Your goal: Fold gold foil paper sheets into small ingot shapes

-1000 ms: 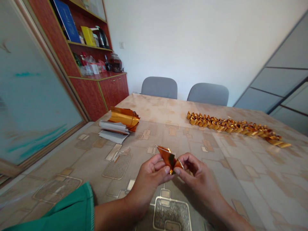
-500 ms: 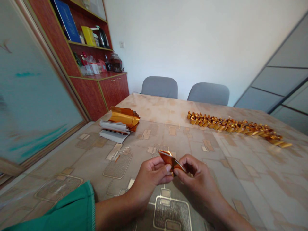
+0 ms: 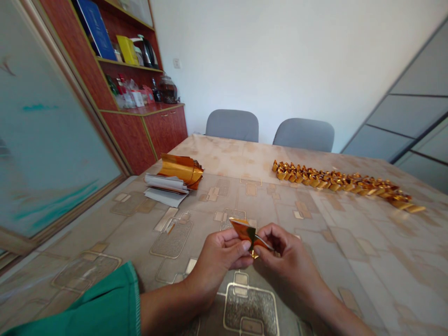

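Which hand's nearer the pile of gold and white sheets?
Left. The left hand is on the near side of the pile, to its right; the right hand is also on the near side, but farther right.

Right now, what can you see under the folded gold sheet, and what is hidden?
Under the folded gold sheet, the left hand and right hand grip its lower part, with patterned tablecloth below. The hands cover some tablecloth and part of the sheet.

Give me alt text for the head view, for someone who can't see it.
The left hand and right hand hold a folded gold paper over a patterned table. Beyond it, curled gold and white sheets lie left, rows of folded gold pieces right.
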Demonstrator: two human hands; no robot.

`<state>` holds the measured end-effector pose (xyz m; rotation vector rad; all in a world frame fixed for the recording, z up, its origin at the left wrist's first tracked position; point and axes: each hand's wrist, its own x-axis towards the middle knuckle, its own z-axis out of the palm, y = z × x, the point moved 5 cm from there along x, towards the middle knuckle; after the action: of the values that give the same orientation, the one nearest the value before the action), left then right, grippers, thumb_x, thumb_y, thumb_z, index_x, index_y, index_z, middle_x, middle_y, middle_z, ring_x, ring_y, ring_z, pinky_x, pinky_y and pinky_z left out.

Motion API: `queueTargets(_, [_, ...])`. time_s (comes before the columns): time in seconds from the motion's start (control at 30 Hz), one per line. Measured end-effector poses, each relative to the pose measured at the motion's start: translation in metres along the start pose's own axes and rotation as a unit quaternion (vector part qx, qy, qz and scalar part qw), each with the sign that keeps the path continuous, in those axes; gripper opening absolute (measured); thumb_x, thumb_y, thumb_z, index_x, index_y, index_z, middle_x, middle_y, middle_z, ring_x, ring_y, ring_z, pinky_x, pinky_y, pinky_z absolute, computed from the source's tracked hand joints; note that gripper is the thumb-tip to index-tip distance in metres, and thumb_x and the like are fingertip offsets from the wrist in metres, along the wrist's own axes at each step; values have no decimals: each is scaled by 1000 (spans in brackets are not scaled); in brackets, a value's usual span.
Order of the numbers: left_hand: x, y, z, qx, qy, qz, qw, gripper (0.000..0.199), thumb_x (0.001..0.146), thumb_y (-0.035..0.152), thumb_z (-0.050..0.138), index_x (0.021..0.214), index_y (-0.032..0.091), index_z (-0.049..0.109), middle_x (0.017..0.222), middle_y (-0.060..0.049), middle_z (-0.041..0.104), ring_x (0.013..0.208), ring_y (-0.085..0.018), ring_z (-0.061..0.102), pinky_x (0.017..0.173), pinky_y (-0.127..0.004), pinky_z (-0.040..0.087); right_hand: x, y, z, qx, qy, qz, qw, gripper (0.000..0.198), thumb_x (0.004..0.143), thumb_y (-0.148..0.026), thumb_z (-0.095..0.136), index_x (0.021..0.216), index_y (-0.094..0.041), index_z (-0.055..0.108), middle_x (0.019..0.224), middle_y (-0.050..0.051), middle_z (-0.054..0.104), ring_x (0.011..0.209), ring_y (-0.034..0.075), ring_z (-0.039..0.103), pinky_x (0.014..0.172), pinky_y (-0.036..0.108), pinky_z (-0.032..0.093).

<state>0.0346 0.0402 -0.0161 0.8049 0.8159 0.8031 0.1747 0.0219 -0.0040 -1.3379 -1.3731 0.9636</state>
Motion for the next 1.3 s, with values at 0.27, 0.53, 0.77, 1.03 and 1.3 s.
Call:
queueTargets(0.27, [-1, 0, 2, 13, -7, -17, 1000, 39, 66, 37, 87, 94, 12, 76, 88, -8, 75, 72, -11, 67, 70, -20, 55, -1, -8, -3, -4, -45, -24, 999, 9, 81, -23, 66, 79, -20, 58, 69, -3, 54, 63, 13, 46, 55, 25, 35])
queueTargets(0.53, [0, -3, 2, 1, -11, -20, 1000, 36, 64, 37, 88, 86, 12, 76, 83, -6, 74, 70, -10, 66, 68, -19, 54, -2, -17, -5, -104, -38, -74, 991, 5, 86, -22, 67, 86, -21, 62, 76, -1, 61, 70, 15, 54, 62, 27, 39])
queueTargets(0.77, [-1, -4, 1, -17, -5, -26, 1000, 40, 64, 38, 89, 90, 12, 76, 85, -7, 74, 72, -11, 66, 70, -20, 55, -3, -19, -4, -95, -64, -107, 988, 9, 89, -27, 68, 81, -23, 67, 78, 0, 60, 74, 16, 55, 66, 28, 39])
queueTargets(1.03, [-1, 0, 1, -45, 29, -9, 999, 40, 60, 36, 90, 90, 14, 77, 86, -7, 75, 74, -13, 67, 69, -22, 56, 1, -6, -8, 89, -49, 7, 995, 19, 87, -40, 66, 91, -21, 65, 78, 2, 62, 68, 15, 53, 60, 28, 40])
queueTargets(1.3, [0, -2, 1, -38, 29, -25, 999, 43, 56, 35, 92, 87, 11, 77, 85, -8, 75, 73, -13, 67, 69, -22, 57, -3, 8, 2, 122, -39, 35, 991, 21, 84, -36, 72, 78, -21, 60, 70, -2, 55, 61, 12, 44, 53, 24, 33])
